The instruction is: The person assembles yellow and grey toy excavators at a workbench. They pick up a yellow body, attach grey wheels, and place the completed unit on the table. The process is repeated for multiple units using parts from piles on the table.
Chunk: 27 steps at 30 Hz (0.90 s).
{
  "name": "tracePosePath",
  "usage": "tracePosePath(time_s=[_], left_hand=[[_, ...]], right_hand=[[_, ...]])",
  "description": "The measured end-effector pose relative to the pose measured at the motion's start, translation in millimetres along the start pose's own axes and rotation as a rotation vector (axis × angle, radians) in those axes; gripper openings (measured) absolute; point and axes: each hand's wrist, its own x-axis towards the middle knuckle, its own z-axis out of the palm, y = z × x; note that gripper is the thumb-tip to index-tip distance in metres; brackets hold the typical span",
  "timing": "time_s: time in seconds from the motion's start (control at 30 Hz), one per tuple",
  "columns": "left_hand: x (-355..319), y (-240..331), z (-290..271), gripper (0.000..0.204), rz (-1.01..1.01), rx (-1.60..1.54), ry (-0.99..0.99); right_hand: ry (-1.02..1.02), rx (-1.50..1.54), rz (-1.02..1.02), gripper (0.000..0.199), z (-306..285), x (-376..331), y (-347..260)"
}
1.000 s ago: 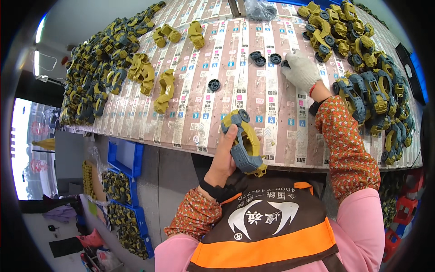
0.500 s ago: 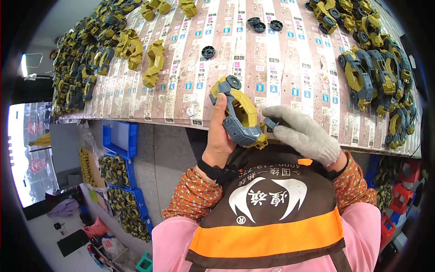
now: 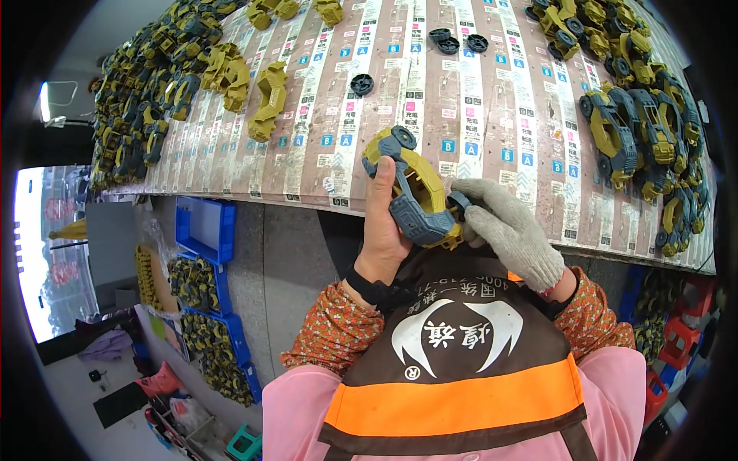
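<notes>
My bare left hand (image 3: 381, 234) is wrapped round a yellow and grey-blue toy car body (image 3: 421, 223), tilted just above the table's near edge. One dark wheel (image 3: 403, 137) is on the car's far end. My right hand (image 3: 513, 234), in a light grey knitted glove, pinches another dark wheel (image 3: 459, 201) between thumb and fingers. That wheel sits against the car's right side near its close end; whether it is seated there I cannot tell. The gloved fingertips partly hide it.
Loose wheels (image 3: 361, 84) lie on the table (image 3: 307, 165), beside yellow car shells (image 3: 269, 100). Assembled toy cars (image 3: 611, 131) are heaped at the right, and a large pile (image 3: 154, 84) fills the left. Blue crates (image 3: 206, 230) stand below on the left.
My right hand has brought the wheel from just beside the car's close end up against its side. My left hand still grips the car. The whole view has shifted slightly.
</notes>
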Motion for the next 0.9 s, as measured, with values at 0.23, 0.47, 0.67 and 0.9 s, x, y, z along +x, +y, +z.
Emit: tracePosePath(time_s=[0.23, 0.47, 0.67, 0.9], left_hand=[[1, -6, -4, 0.052, 0.078, 0.049, 0.012], [1, -9, -10, 0.045, 0.102, -0.038, -0.01], [-4, -7, 3, 0.043, 0.145, 0.012, -0.016], [-11, -4, 23, 0.047, 0.202, 0.03, -0.027]], right_hand=[[0.064, -0.329, -0.186, 0.043, 12, -8, 8], [0.063, -0.805, -0.334, 0.061, 19, -11, 6], [0.027, -0.902, -0.396, 0.072, 21, -8, 9], [0.095, -0.803, -0.374, 0.073, 26, -14, -5]])
